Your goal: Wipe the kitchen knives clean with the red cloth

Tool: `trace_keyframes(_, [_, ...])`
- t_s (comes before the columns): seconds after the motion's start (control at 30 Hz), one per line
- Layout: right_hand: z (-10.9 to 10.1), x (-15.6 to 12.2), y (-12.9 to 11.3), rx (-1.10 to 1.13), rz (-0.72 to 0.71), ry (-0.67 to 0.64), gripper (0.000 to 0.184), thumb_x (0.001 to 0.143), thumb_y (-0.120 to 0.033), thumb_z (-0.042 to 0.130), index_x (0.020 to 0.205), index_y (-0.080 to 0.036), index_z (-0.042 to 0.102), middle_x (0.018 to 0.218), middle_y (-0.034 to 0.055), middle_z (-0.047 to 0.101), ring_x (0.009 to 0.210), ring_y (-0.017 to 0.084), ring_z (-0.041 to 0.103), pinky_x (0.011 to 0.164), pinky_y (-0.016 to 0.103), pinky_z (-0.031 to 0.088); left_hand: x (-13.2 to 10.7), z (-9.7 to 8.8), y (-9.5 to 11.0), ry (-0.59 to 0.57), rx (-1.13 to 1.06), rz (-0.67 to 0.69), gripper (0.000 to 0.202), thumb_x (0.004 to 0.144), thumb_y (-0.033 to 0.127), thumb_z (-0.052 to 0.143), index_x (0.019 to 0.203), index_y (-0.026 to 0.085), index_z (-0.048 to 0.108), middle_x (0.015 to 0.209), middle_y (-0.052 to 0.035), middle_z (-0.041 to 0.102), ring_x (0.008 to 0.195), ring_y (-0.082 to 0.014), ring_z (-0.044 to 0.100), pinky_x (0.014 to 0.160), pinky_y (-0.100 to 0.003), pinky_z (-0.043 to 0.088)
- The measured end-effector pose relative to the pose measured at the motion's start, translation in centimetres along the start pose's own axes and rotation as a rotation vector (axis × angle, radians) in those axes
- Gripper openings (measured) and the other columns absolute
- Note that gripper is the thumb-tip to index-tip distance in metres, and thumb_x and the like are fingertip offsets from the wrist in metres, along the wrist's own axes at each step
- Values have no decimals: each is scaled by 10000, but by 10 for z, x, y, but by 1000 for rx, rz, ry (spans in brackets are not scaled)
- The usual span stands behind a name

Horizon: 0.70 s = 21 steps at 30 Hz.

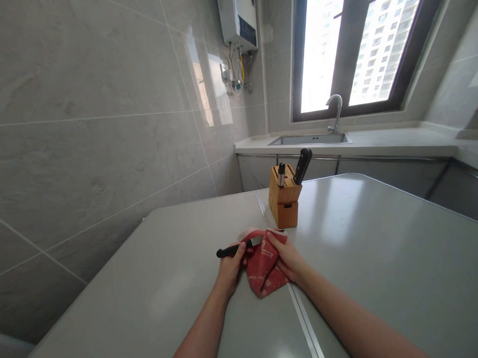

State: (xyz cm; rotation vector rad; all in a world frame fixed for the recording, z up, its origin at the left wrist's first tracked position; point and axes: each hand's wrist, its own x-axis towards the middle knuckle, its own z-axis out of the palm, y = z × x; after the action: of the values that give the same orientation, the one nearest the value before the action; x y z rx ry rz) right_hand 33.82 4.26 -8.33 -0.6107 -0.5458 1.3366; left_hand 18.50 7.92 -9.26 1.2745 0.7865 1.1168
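Note:
My left hand (pixel 231 267) is closed round the black handle of a small knife (pixel 235 248), whose handle sticks out to the left. The blade runs right into a red cloth (pixel 263 269). My right hand (pixel 286 256) grips that cloth and wraps it over the blade, so the tip is hidden. Both hands rest low over the grey table (pixel 156 286), just in front of a wooden knife block (pixel 284 198).
The knife block holds a black-handled knife (pixel 302 165) and a steel-capped tool (pixel 280 174). A seam (pixel 302 323) runs down the tabletop. Tiled wall to the left. Behind stand a counter with a sink (pixel 310 139), a tap (pixel 336 112), a window and a wall heater (pixel 238 17).

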Motion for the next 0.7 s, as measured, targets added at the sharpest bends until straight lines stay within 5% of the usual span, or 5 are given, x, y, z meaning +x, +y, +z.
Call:
trace_keyframes(0.33, [-1, -3, 2, -50, 38, -38, 240, 690, -320, 727, 860, -170, 652, 832, 51, 711, 747, 187, 657, 793, 359, 502, 1, 0, -2, -73, 71, -4, 350, 794, 463, 585, 757, 120, 643, 621, -11, 565, 537, -91, 429, 545, -212, 323])
trace_keyframes(0.7, [0, 0, 0, 4, -9, 12, 233, 679, -318, 737, 847, -191, 639, 826, 31, 711, 750, 171, 650, 783, 329, 507, 2, 1, 2, 104, -110, -43, 481, 825, 558, 455, 600, 144, 553, 489, 27, 478, 470, -97, 412, 503, -220, 317])
